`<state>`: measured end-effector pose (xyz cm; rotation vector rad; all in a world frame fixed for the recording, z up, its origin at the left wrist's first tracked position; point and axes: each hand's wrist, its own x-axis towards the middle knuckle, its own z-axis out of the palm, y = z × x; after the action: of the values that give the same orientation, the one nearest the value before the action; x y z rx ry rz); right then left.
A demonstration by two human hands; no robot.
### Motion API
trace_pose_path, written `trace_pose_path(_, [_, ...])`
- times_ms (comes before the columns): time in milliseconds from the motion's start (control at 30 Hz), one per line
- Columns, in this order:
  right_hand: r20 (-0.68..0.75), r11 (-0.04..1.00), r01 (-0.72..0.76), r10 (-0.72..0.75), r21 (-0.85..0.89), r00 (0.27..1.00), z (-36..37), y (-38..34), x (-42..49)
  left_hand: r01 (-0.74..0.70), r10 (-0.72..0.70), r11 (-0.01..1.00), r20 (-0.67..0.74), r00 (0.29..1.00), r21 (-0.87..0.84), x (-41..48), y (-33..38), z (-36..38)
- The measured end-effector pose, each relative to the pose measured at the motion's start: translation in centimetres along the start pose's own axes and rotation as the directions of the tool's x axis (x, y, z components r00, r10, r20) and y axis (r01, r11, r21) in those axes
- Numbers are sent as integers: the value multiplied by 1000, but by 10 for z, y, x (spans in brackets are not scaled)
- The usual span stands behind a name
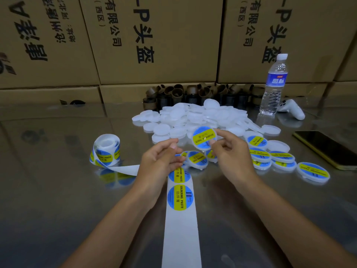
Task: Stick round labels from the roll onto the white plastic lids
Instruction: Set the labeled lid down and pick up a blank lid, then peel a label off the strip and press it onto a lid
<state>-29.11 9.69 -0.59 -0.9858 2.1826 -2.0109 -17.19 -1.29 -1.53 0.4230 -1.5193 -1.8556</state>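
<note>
While only the head view is on file, it lists the whole bench. Item: right hand [229, 151], fingertips pinching the rim of a labelled lid [204, 137], held up off the table [58, 190], blue-and-yellow face tilted toward the person. Item: left hand [160, 158], fingers curled over the label strip [181, 238], apparently pinching it where it bends. Item: roll [106, 149], standing on edge well to the left, its strip running to the left hand, then straight back toward the person. Item: next label [179, 197], on that strip just on the near side of the left hand; long axis of strip points from hands to body, so the left hand is the nearer one for peeling. Item: plain lids [193, 117], heaped beyond both hands. Item: finished lids [270, 155], laid out just right of the right hand, which seems best placed to set down the held lid. Sundries: water bottle [274, 84], phone [326, 147], cardboard boxes [154, 35].
</note>
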Motion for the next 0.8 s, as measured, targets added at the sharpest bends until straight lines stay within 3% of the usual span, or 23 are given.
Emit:
trace_pose_path(67, [-59, 989, -10, 1, -147, 998, -12, 6, 5, -4, 4, 1000, -26, 1000, -3, 0, 0, -2])
trace_pose_path(200, [-39, 917, -70, 60, -393, 997, -21, 14, 6, -33, 32, 999, -73, 997, -18, 1, 1, -7])
trace_pose_path(467, [19, 770, -65, 99, -634, 995, -19, 19, -2, -31, 22, 997, -129, 991, -73, 5, 1, -11])
trace_pose_path(633, [-57, 808, 22, -70, -589, 996, -10, 10, 11, -23, 11, 995, -121, 993, -96, 5, 1, -10])
trace_pose_path(800, [57, 866, 136, -124, -481, 991, 28, 0, 52, -22, 10, 994, -111, 994, -108, 9, 1, -11])
